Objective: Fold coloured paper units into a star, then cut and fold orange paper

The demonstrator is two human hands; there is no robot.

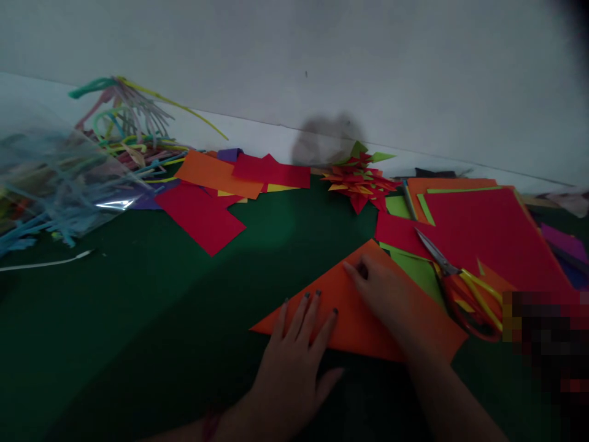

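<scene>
An orange paper folded into a triangle (340,294) lies on the dark green surface (138,319) in front of me. My left hand (294,356) rests flat on its lower left part, fingers spread. My right hand (391,298) presses on the paper's upper right area, fingers curled down toward the fold near the top corner; nothing seems held in it. Red-and-yellow scissors (464,288) lie just right of my right hand.
Red, orange and green paper sheets (488,227) are stacked at right. More red and orange sheets (221,184) lie at the back. A spiky red, yellow and green paper ornament (361,178) sits by the wall. A clear bag of coloured strips (59,178) lies at left.
</scene>
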